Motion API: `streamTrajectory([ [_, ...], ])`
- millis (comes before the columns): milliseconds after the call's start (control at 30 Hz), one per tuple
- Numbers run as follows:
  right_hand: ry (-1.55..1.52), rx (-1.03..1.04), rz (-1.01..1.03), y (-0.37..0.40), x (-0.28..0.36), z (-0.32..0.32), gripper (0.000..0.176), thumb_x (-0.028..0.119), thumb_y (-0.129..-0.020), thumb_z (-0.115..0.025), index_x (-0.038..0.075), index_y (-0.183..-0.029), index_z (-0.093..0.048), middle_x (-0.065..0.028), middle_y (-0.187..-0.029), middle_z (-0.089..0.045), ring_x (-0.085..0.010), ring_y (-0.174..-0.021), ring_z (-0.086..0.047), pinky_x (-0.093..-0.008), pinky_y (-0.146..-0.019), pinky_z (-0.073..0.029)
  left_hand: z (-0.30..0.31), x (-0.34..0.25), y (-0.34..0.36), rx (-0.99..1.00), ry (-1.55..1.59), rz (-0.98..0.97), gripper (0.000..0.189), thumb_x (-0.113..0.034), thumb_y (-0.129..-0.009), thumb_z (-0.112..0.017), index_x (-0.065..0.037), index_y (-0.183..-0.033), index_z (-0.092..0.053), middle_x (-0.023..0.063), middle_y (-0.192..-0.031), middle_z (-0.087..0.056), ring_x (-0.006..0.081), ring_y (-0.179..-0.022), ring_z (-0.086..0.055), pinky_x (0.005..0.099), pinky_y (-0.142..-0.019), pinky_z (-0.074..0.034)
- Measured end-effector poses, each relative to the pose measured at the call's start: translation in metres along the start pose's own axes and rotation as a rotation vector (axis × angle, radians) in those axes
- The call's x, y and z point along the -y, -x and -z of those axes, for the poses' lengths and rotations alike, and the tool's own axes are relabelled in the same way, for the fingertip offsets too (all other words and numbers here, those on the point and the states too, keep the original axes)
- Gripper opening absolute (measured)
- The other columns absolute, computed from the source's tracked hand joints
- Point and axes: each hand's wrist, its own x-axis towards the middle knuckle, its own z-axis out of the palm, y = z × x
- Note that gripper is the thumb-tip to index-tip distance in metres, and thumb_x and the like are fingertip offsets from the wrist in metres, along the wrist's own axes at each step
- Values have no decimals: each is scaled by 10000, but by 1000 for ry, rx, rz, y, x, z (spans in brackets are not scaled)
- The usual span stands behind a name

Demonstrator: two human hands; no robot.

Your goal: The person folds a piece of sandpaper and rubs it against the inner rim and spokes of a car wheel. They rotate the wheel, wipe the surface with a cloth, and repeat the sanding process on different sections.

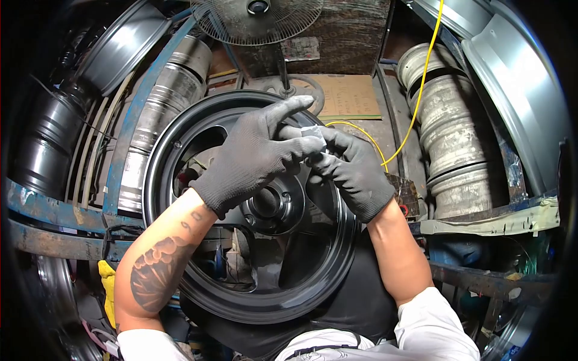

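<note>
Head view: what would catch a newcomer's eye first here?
The glossy black wheel rim fills the centre, right in front of the person. Over its hub, the gloved left hand and right hand pinch a small white piece between them. A yellow cable runs down from the upper right, past stacked grey rims.

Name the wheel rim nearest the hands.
The glossy black rim, directly beneath the left hand and right hand pinching a white scrap; the silver-grey rims stand stacked at the sides.
</note>
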Motion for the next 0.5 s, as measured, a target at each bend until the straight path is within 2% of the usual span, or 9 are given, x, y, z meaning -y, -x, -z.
streamTrajectory([
  [67,-1,6,14,-2,-10,5,352,49,-952,-623,-27,-1294,-601,-77,-1105,-685,-67,-891,-648,-192,-759,-545,0,7,-4,-37,-47,-28,610,-92,-896,-697,17,-1441,-445,63,-1000,-706,92,-952,-652,233,-870,-508],
  [167,-49,-27,53,-3,-7,-2,331,59,-960,-617,-31,-1279,-606,-72,-1058,-695,-77,-868,-655,-207,-762,-550,1,13,-6,-75,-233,-192,604,-87,-904,-689,-8,-1450,-444,65,-994,-699,69,-863,-647,212,-776,-523],
  [267,-55,51,-10,-3,-2,6,304,72,-963,-620,-41,-1245,-617,-73,-1012,-698,-85,-849,-659,-213,-761,-554,-3,8,-2,-19,-48,-108,585,-64,-927,-648,-31,-1468,-428,78,-1043,-688,51,-763,-621,193,-666,-519],
  [367,17,-53,-68,-2,-5,3,257,75,-966,-617,-47,-1192,-632,-77,-970,-702,-87,-817,-658,-211,-748,-553,-6,8,0,16,79,-64,581,-56,-951,-616,-42,-1490,-397,90,-1087,-681,42,-696,-589,182,-599,-502],
  [467,26,-23,-75,-4,-17,10,301,177,-979,-626,-53,-1173,-619,-86,-990,-684,-129,-820,-657,-242,-742,-539,-8,7,1,19,109,-78,545,-75,-977,-582,-22,-1486,-396,48,-852,-667,60,-700,-602,223,-610,-513],
  [500,-10,5,-75,-5,-17,11,283,172,-978,-629,-48,-1156,-626,-84,-988,-683,-128,-813,-653,-240,-734,-536,-9,6,2,36,164,-72,549,-66,-974,-582,-14,-1486,-391,47,-854,-668,63,-709,-605,221,-624,-515],
])
